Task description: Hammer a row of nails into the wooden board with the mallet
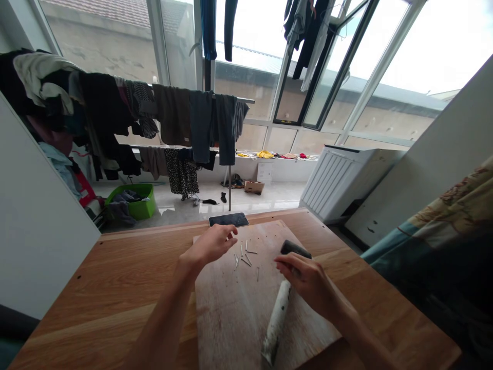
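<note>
A worn wooden board lies on the table, with several slim metal nails loosely grouped on its far part. One nail is apart from the group, nearer to me. My left hand hovers just left of the nails, fingers loosely bent and apart, holding nothing visible. To the right, my right hand is over a hammer, thumb and fingertips pinched together; whatever is between them cannot be made out. The hammer's black head shows beyond that hand, its whitish, worn handle pointing toward me.
A dark phone lies at the far edge of the wooden table. Past it, clothes hang on a rack above a green tub. A white ribbed appliance stands at the right, near a patterned curtain.
</note>
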A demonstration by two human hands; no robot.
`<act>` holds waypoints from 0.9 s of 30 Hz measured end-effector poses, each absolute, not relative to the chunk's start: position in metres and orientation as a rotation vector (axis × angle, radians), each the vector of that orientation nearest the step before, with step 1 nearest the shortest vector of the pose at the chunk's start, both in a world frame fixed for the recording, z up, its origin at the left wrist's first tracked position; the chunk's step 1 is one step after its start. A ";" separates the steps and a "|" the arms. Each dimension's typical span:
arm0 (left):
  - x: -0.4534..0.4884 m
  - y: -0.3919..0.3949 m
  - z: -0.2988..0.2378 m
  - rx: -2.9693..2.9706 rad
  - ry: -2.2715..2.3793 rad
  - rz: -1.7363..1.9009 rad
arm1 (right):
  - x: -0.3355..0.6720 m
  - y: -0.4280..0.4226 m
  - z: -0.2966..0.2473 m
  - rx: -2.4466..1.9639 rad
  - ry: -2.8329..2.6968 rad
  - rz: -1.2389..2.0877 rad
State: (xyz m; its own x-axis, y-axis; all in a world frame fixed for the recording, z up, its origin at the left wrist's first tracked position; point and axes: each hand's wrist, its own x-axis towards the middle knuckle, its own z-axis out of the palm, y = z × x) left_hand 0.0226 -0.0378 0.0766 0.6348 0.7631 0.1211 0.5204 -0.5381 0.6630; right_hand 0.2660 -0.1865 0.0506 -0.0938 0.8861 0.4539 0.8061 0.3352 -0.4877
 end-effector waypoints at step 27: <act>-0.088 -0.228 -0.001 2.737 1.055 0.311 | 0.305 -0.293 -0.029 -1.664 -2.015 -0.384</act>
State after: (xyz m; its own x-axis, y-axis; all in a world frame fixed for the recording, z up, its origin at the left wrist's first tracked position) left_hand -0.0884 -0.2279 -0.0012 0.7244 0.6778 0.1257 0.6376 -0.7282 0.2514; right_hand 0.3047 -0.2928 -0.0288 -0.1325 0.8326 0.5378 0.9719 0.2156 -0.0942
